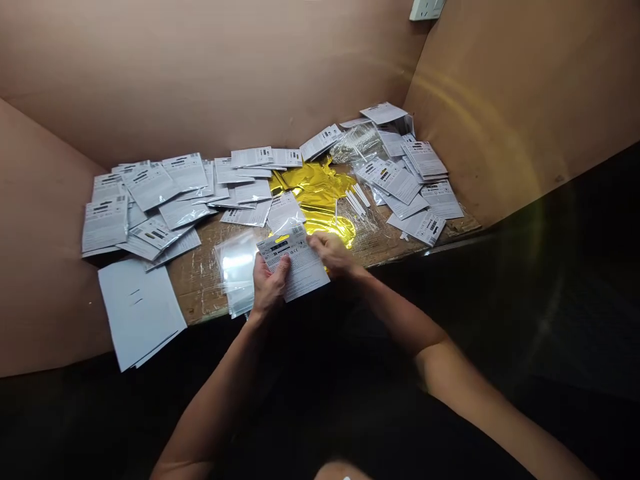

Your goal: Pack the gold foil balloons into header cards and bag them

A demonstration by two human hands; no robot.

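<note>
Two bare arms in view, left hand [270, 287] and right hand [333, 255] both uncovered, with bare forearms, left forearm [210, 393] and right forearm [400, 313]. Right upper arm [480, 407] is bare too, well up toward the bottom edge of the frame. Dark, plain top [360, 427], probably black, fills the bottom of the view. Poor light there, so sleeve edges and any markings are hard to make out; it looks short-sleeved or sleeveless. Small pale patch [344, 472] at bottom edge, unclear what.
</note>
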